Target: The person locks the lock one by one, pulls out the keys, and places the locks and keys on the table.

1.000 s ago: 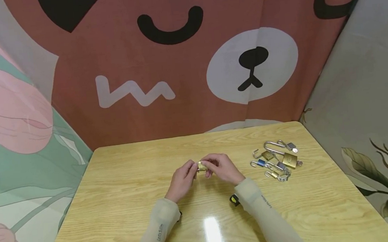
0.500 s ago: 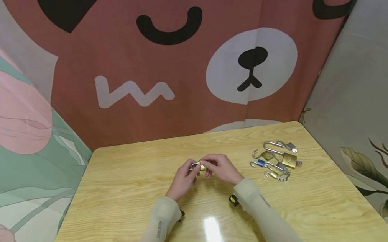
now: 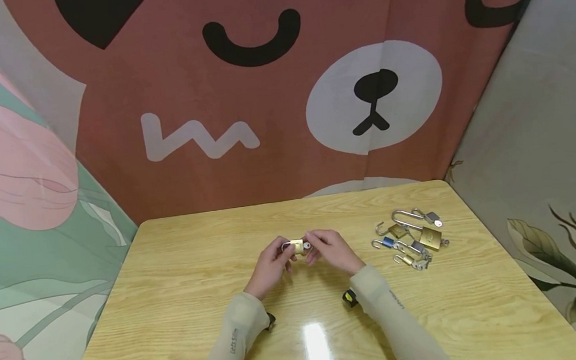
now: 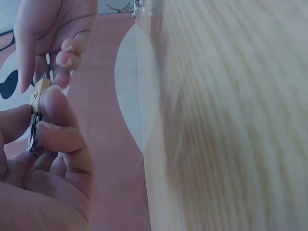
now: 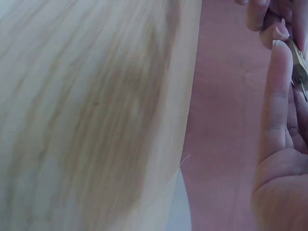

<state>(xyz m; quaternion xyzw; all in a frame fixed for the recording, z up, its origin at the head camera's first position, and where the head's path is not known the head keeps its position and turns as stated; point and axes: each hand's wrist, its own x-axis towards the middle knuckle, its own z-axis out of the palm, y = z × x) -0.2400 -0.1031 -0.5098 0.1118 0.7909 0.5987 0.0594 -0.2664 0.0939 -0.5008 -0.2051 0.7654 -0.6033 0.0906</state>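
Far L, head view: flower-print cloth (image 3: 14, 164) beside the table (image 3: 190, 291). Then L hand (image 3: 267, 270), thumb & fingers closed snug on a small brass padlock (image 3: 297, 246), which is btwn the two hands, up off the table, loop (image 4: 32, 131) to the L, key (image 3: 307, 247) at its R end. L wrist view adds what head view hides: lock almost edge-on, L thumb one side, bent fingers the other. Next, R hand (image 3: 334, 251), fingertips right by the key; can't tell if it's pinching, b/c head view doesn't show the contact clearly & R wrist view cuts off at the frame edge. That view does show one R finger (image 5: 276, 96) straight, alongside the lock. Far R, head view only: more padlocks incl. a blue padlock (image 3: 388, 242) & a big brass one (image 3: 430, 238), bunched together near the table's R side.
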